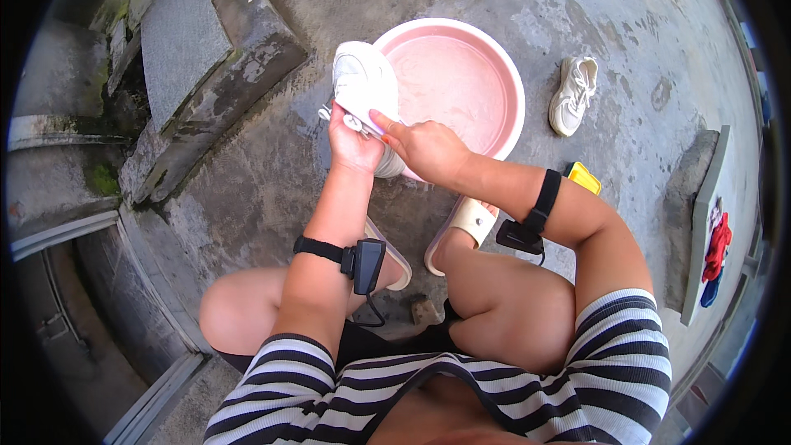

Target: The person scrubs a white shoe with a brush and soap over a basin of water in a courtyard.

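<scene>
A white lace-up shoe (366, 77) is held up at the left edge of a round pink plastic basin (511, 99) with a pale rim. My left hand (355, 145) grips the shoe from below near its laces, palm up. Against the shoe's near side rests my right hand (429, 148), index finger extended and the others curled. Whether a slim thing lies under those fingers cannot be told. Shallow clear water (454, 86) seems to cover the basin floor. The matching white shoe (573, 97) stands on the concrete to the right.
A yellow plastic item (584, 178) lies partly behind my right arm. At the far right, a slab bench (701, 228) bears red and dark blue cloth (717, 247). Concrete blocks (216, 68) rise at the left. My feet in cream slippers (473, 222) are just below the basin.
</scene>
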The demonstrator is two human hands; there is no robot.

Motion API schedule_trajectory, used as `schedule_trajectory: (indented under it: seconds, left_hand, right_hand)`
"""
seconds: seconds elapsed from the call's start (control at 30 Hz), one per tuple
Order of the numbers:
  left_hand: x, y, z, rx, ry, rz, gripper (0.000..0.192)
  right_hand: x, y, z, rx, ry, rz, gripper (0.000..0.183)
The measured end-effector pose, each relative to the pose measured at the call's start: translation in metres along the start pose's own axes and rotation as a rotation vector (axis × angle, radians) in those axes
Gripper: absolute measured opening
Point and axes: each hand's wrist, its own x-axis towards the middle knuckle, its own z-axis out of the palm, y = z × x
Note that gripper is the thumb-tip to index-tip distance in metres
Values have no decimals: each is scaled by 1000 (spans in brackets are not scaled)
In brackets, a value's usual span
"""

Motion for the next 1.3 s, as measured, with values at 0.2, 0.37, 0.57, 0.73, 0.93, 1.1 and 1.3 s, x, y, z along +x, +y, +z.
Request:
schedule_trajectory:
  seconds: [0.2,0.37,0.57,0.73,0.93,1.1,1.3]
  left_hand:
    - [8,-9,-3,61,67,-45,52]
    - [13,-19,-6,82,87,-117,52]
    - [3,9,-7,294,115,-114,63]
    - [10,1,-11,343,185,-79,64]
    - [28,0,-23,328,309,-7,45]
    - [33,-14,-43,110,432,45,39]
    - [10,-6,-28,50,30,-152,53]
  right_hand:
    - [20,32,15,59,92,125,44]
    - [29,56,14,12,77,143,44]
    - [-9,17,29,110,-40,-23,46]
    - [27,21,21,16,159,-65,51]
    - [54,16,14,-9,-14,45,51]
    - [56,28,21,-206,31,22,46]
    - [31,8,39,-185,3,-118,43]
